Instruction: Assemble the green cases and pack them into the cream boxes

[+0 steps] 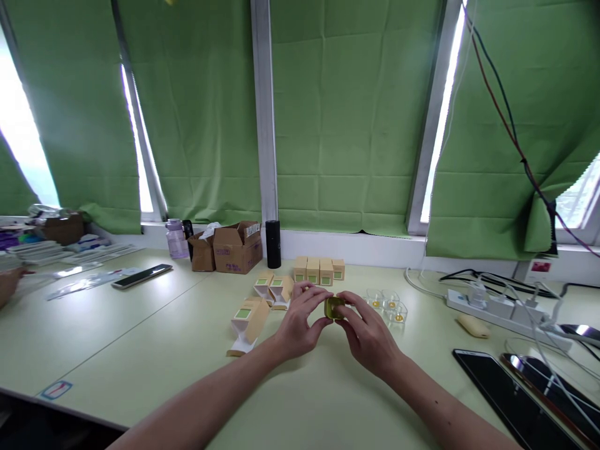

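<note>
Above the table, my left hand (302,322) and my right hand (370,337) both grip a small yellow-green square container (334,307) by its sides. Fingertips hide part of it, and its exact kind cannot be made out. Beyond my right hand stand several small transparent cups (398,312), each with a yellow-orange spot at its bottom. To the left of my left hand lies an open tan carton (253,319) with a green label and its flap out. Two more open cartons (274,287) sit just behind it. Several upright tan cartons (313,270) stand in a row farther back.
Brown cardboard boxes (237,249), a black cylinder (272,244) and a purple bottle (176,239) line the back. A power strip (506,315) with cables and a dark tablet (506,394) lie right. A phone (142,276) and another person's hand (10,284) are left.
</note>
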`<move>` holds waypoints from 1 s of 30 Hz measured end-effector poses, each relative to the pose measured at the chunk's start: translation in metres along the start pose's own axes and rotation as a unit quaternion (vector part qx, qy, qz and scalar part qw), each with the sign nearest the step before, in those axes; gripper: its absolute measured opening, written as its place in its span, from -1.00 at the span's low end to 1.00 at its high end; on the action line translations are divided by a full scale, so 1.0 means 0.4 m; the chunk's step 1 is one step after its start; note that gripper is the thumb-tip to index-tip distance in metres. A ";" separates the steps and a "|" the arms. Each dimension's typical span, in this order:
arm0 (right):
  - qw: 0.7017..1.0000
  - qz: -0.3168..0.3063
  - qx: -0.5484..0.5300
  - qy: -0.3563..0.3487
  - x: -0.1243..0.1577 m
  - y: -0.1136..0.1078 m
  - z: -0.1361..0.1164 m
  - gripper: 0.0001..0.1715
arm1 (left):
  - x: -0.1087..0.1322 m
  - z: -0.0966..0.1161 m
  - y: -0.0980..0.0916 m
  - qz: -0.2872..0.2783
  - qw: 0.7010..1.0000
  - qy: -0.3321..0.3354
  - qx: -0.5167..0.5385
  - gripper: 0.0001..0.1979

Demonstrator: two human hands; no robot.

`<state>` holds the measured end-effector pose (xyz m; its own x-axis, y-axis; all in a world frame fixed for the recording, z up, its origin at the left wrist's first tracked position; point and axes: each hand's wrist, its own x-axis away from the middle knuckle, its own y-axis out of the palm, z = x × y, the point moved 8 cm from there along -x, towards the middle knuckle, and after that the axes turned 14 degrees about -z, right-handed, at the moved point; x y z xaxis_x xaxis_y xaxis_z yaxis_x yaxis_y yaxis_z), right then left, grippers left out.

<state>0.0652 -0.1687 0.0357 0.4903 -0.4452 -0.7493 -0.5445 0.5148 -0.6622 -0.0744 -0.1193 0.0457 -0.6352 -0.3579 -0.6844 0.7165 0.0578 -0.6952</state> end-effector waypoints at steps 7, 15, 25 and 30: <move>1.000 0.000 0.003 -0.002 -0.003 -0.002 -0.003 -0.57 | -0.001 0.002 -0.003 0.003 1.000 0.001 0.000 -0.54; 1.000 -0.019 0.017 -0.007 -0.010 0.004 -0.010 -0.58 | 0.000 0.005 -0.001 0.010 1.000 0.006 -0.003 -0.55; 1.000 -0.016 0.003 0.009 -0.005 0.010 -0.001 -0.52 | 0.000 0.008 -0.001 0.010 1.000 0.014 -0.008 -0.52; 0.999 -0.023 -0.041 0.015 -0.008 0.012 0.002 -0.54 | 0.000 0.005 0.000 0.010 1.000 0.012 -0.011 -0.52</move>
<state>0.0616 -0.1642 0.0351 0.4970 -0.4892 -0.7167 -0.5757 0.4321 -0.6942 -0.0738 -0.1214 0.0463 -0.6277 -0.3341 -0.7031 0.7228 0.0852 -0.6858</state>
